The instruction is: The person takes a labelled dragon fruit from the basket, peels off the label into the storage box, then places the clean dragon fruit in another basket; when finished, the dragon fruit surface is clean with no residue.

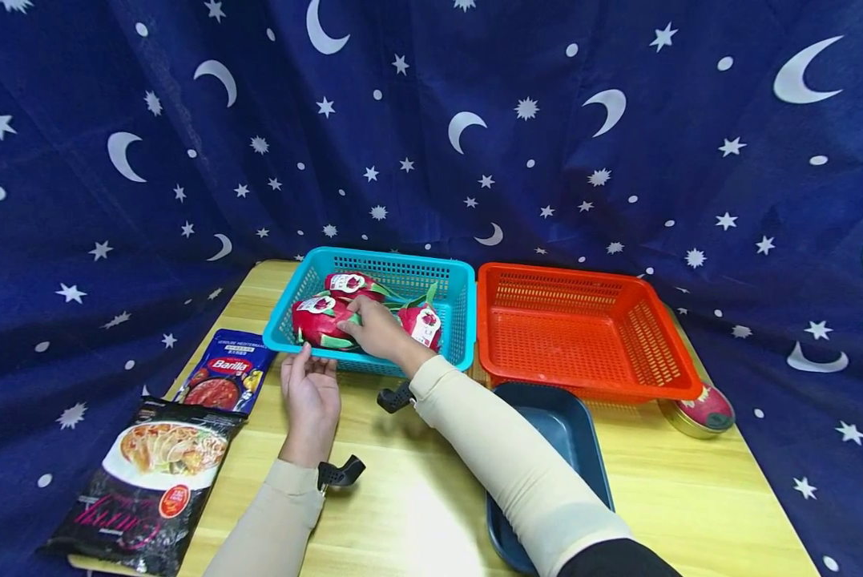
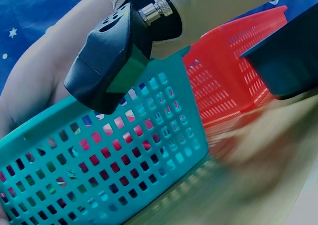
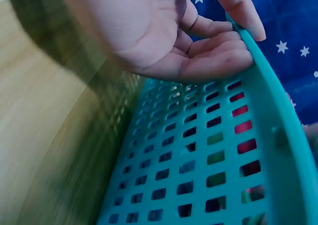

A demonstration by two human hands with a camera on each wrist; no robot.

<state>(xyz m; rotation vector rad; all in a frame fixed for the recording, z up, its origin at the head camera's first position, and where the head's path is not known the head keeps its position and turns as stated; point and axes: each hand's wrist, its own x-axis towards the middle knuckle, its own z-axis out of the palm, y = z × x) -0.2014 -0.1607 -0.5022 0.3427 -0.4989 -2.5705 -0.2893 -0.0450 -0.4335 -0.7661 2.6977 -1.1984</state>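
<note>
A turquoise mesh basket (image 1: 460, 353) stands at the back of the table with several red dragon fruits in it, some with white labels. My left hand (image 1: 312, 405) grips its front rim, thumb over the top and fingers curled below the lip, as the right wrist view shows for this hand (image 3: 194, 51). Reaching over that rim, my right hand (image 1: 381, 328) holds the front dragon fruit (image 1: 319, 324) by its right end, fingers and thumb on its skin. Another dragon fruit (image 1: 348, 282) lies behind it, and a third dragon fruit (image 1: 425, 324) sits to the right, partly covered by the hand.
Beside the turquoise basket is a red basket (image 1: 546, 379). In front lies a dark blue tray (image 1: 591, 437), partly under my right forearm. A round tin (image 1: 694, 422) stands at the right. At left lie a Barilla pouch (image 1: 222, 373) and a black noodle pack (image 1: 150, 481).
</note>
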